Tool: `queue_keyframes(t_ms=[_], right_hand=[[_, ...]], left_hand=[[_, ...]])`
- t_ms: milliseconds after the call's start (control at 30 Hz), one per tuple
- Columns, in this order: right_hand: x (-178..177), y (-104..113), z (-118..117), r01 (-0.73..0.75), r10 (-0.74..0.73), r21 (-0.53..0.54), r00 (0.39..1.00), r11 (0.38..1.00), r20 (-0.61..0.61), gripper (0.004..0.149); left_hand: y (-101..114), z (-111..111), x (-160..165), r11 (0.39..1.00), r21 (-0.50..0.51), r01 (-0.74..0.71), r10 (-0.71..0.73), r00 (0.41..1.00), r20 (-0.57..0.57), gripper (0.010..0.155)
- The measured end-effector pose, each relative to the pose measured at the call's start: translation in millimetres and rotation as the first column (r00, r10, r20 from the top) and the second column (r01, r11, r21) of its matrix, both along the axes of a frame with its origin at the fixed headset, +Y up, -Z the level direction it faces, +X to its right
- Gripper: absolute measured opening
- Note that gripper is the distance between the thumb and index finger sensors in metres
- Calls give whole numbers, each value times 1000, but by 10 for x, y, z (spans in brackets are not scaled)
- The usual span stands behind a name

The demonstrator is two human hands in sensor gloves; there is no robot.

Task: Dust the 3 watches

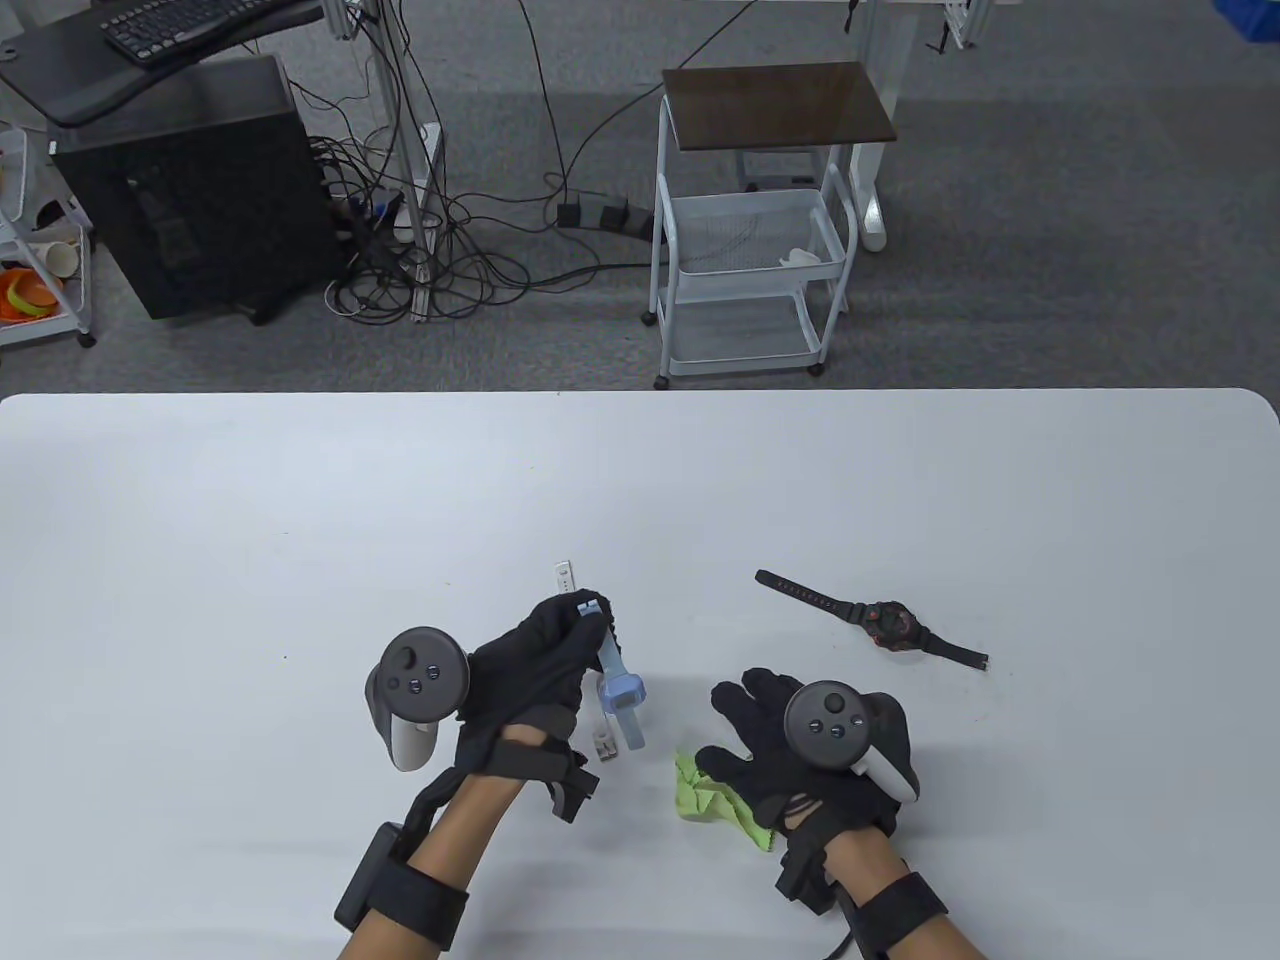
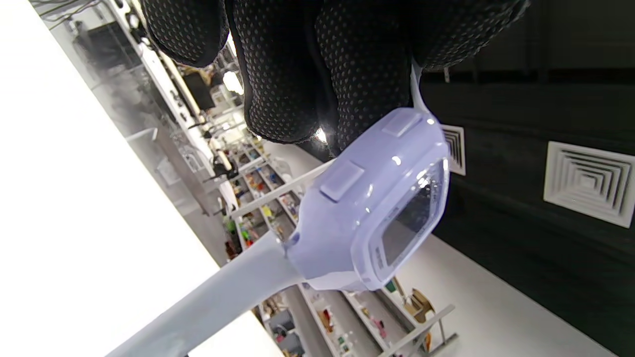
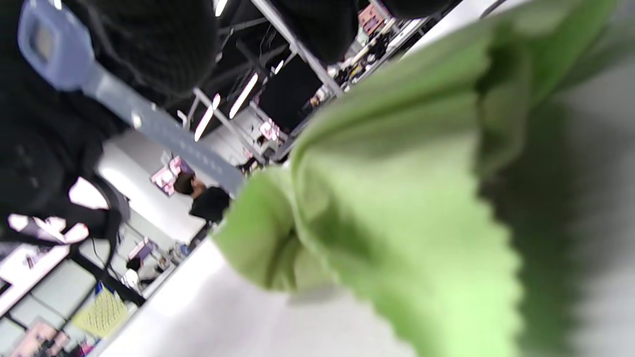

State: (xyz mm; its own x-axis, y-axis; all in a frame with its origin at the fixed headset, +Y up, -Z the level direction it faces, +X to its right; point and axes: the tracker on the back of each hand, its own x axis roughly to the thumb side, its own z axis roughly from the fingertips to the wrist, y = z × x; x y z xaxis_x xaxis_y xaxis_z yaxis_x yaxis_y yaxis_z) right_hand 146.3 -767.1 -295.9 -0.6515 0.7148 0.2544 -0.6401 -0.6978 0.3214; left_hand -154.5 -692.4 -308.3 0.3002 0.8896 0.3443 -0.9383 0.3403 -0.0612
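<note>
While the left hand (image 1: 545, 665) grips the pale blue watch (image 1: 620, 690) by its strap above the counter (image 1: 200, 520), it may slip; the right hand (image 1: 790, 740) lies open on the green cloth (image 1: 715, 800), unready.

I see my left hand (image 1: 540, 655) in a black glove, its fingertips (image 2: 292, 74) stippled with small grey dots, holding a pale lavender-blue watch (image 1: 621, 695) whose case has a clear bezel and grey screen. Behind that grip lies a white watch (image 1: 566, 580). Under my black-gloved right hand (image 1: 790, 745) is a lime-green cloth (image 1: 712, 800) with a zigzag edge. Beyond that hand sits a black watch (image 1: 890, 624) with red marks on its face. The trackers (image 1: 415, 690) are dark grey with pale handles. The table (image 1: 300, 520) is white.
</note>
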Motion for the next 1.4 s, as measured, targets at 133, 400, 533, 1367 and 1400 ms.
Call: queue_keyframes(t_ms=[133, 400, 533, 1367, 1400], right_hand=[[158, 49, -16, 101, -101, 0, 993, 995, 54, 82], [234, 118, -1, 169, -170, 18, 983, 985, 67, 82], [236, 128, -8, 181, -182, 24, 981, 983, 67, 81], [391, 162, -67, 244, -247, 40, 962, 969, 118, 78], [390, 162, -66, 245, -248, 39, 962, 969, 118, 78]], left_hand=[[-70, -110, 158, 997, -75, 16, -13, 999, 35, 44], [-161, -530, 417, 972, -184, 144, -138, 989, 45, 44], [-237, -790, 489, 954, -258, 155, -152, 988, 33, 44], [-801, -1608, 650, 650, -573, 500, -528, 839, 132, 42], [-808, -1618, 651, 635, -575, 516, -547, 826, 137, 42]])
